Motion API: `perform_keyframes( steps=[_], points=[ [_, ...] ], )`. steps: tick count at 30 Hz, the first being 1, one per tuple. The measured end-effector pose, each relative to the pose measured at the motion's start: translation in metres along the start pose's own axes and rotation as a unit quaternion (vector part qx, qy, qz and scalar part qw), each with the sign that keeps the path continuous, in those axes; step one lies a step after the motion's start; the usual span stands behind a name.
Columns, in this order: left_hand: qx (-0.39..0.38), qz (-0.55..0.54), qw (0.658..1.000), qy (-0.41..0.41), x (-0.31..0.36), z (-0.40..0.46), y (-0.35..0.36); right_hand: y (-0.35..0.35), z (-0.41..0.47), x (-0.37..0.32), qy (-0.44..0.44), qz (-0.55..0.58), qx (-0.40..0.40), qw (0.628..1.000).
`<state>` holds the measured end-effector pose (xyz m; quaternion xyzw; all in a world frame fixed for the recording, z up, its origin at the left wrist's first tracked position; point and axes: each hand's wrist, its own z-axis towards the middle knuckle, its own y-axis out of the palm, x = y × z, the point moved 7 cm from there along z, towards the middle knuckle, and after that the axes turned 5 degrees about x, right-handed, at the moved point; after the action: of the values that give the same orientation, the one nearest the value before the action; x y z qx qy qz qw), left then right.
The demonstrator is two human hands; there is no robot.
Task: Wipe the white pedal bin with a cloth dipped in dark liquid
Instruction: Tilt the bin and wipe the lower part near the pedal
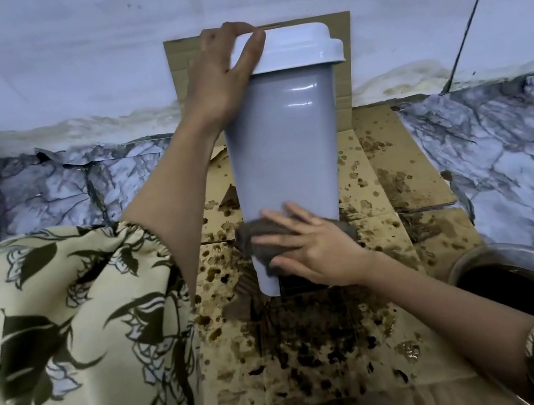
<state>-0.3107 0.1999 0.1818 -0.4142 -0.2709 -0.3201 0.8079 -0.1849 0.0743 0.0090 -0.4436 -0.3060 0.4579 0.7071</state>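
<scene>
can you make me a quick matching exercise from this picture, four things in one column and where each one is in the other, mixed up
Things
1. left hand
2. right hand
3. dark brown wet cloth
4. round metal bowl of dark liquid

Places
A. at the lower right, beside the stained cardboard
B. on the white lid at the top of the grey-white plastic pedal bin
C. pressed against the bin's lower front, under a palm
D. flat on the cloth, low on the bin

Pairs: 1-B, 2-D, 3-C, 4-A
</scene>
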Motion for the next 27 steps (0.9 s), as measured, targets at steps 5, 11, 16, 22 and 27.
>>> perform_keyframes(
  steps=[5, 11, 16, 22, 27],
  points=[
    [0.010, 0.011, 1.000, 0.003, 0.003, 0.006, 0.005, 0.005, -0.040, 0.028, 0.177, -0.012, 0.107, 0.978],
    [0.016, 0.014, 1.000, 0.002, -0.001, 0.006, 0.005, 0.049, -0.091, 0.021, 0.449, 0.354, 0.218, 0.791],
    [0.022, 0.015, 1.000, -0.004, -0.001, 0.006, 0.007, 0.051, -0.102, 0.008, 0.483, 0.366, 0.204, 0.769],
    [0.014, 0.017, 1.000, -0.007, 0.000, 0.006, 0.008, 0.010, -0.018, 0.000, 0.092, 0.018, -0.003, 0.996],
    [-0.006, 0.007, 1.000, -0.014, -0.005, 0.008, 0.000, -0.004, -0.035, 0.020, 0.058, 0.001, 0.004, 0.998]
  ],
)
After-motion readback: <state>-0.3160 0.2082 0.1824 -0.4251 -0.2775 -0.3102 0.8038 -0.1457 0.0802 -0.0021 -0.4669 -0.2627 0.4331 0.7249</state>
